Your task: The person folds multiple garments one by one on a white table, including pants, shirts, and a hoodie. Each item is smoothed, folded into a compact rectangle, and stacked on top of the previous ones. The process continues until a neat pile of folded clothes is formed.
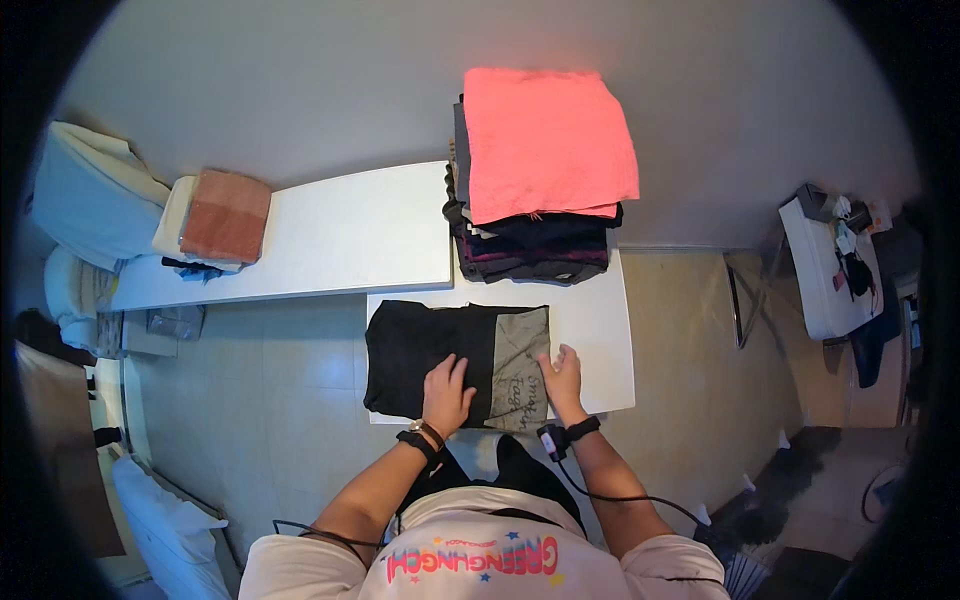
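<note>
A folded black garment (435, 330) with a grey section (517, 337) bearing writing lies on a white table (592, 330) before me. My left hand (448, 394) rests flat on the black part, fingers slightly spread. At the garment's right edge is my right hand (562, 379), thumb and fingers apart, the thumb against or very near the grey cloth. Whether it pinches the edge is not plain. Beyond the garment stands a tall stack of folded dark clothes (540, 251), topped by a coral-pink towel (551, 142).
A white bench top (360, 225) runs left, bearing folded brown and cream towels (227, 217). Light blue and cream cloth (90, 195) lies at its far end. A small white table (817, 277) with several items stands right. A cable (622, 498) runs from my right wrist.
</note>
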Available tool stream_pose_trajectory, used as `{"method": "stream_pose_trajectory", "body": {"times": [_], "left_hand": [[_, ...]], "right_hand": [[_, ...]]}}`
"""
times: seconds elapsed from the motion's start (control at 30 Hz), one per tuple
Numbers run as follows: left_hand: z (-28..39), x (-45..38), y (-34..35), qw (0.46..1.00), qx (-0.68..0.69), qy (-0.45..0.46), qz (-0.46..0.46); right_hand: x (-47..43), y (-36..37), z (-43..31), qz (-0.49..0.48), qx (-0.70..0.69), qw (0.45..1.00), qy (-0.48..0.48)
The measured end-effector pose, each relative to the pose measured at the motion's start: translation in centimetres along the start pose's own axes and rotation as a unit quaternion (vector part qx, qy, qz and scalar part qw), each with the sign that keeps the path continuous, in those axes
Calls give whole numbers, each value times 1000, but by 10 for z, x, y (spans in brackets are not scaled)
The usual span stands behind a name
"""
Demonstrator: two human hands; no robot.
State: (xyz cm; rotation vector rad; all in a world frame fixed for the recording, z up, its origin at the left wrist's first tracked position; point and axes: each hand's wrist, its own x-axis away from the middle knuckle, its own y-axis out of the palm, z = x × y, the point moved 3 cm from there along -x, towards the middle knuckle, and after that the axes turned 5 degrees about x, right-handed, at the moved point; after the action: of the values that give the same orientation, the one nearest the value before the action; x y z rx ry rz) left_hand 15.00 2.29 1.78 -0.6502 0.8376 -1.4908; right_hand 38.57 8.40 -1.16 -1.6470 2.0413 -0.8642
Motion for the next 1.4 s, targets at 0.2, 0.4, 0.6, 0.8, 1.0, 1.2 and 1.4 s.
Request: {"method": "stream_pose_trajectory", "body": {"times": [0.2, 0.4, 0.6, 0.8, 1.0, 1.2, 1.4], "left_hand": [[4, 1, 27, 992, -74, -18, -99], [3, 4, 47, 984, -121, -9, -131], [-1, -19, 50, 989, 68, -3, -132], [-52, -13, 1, 934, 281, -217, 38], [-170, 14, 2, 914, 250, -310, 82], [-137, 9, -29, 916, 218, -336, -25], [-119, 21, 1, 902, 225, -237, -283]], "right_hand": [[12, 35, 26, -252, -183, 941, 136], [-1, 11, 44, -159, -385, 889, 191], [-10, -34, 56, -183, -351, 893, 213], [2, -49, -64, -226, -346, 907, 83], [33, 71, -142, -443, -307, 840, 68], [16, 76, -74, -105, 62, 990, -70], [20, 77, -37, -311, -82, 943, 90]]}}
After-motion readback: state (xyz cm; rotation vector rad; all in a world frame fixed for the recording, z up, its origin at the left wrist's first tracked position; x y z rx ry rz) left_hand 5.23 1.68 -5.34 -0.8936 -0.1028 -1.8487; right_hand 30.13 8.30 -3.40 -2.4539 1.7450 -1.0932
